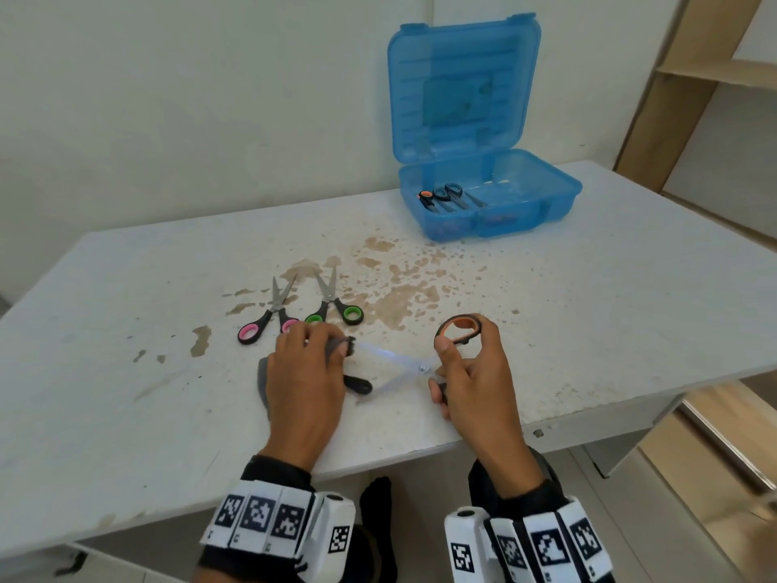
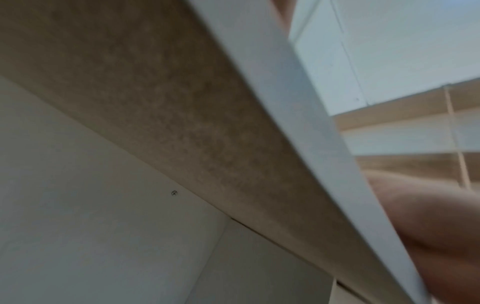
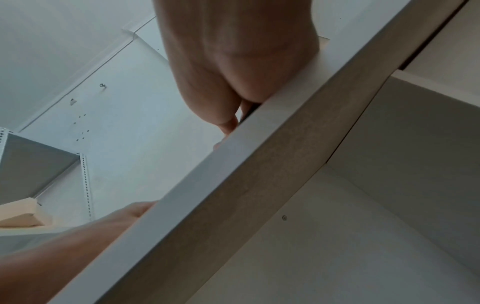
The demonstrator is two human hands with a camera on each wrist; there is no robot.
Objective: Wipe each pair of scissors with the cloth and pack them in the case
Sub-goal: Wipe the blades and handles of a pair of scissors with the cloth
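Note:
In the head view my right hand [image 1: 458, 351] grips the handles of the orange-handled scissors [image 1: 395, 357], whose blades are spread wide and point left. My left hand [image 1: 340, 345] pinches a grey cloth [image 1: 262, 382] around the tip of the upper blade. Pink-handled scissors [image 1: 265, 319] and green-handled scissors [image 1: 336, 307] lie half open on the table beyond my left hand. The blue case [image 1: 559, 191] stands open at the back right with a few scissors [image 1: 445, 195] in it. Both wrist views show only the table's edge and underside.
The white table [image 1: 588, 288] has brown stains across its middle. A black loop handle [image 1: 357, 385] lies beside my left hand, partly hidden by it. Wooden shelves [image 1: 714, 77] stand at the right. Both hands work close to the table's front edge [image 1: 378, 460].

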